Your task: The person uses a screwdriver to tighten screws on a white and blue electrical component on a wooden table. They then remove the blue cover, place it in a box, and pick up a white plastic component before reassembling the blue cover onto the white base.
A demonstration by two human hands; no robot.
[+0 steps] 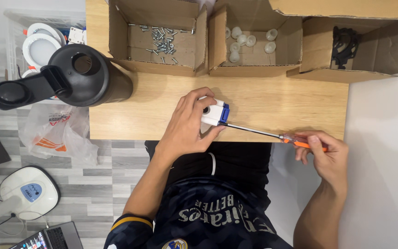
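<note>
My left hand [187, 122] grips a small white plastic block with a blue end [215, 113], pressing it onto the wooden table [263, 99] near the front edge. My right hand [325, 154] holds the orange handle of a screwdriver [266, 133] off the table's front right corner. Its thin metal shaft runs left and its tip meets the blue end of the block.
Three open cardboard boxes stand along the back: one with loose screws [162, 39], one with white plastic caps [249, 39], one with black rings [345, 46]. A black bottle with its flip lid open [79, 76] stands at the table's left. A plastic bag [56, 131] lies on the floor.
</note>
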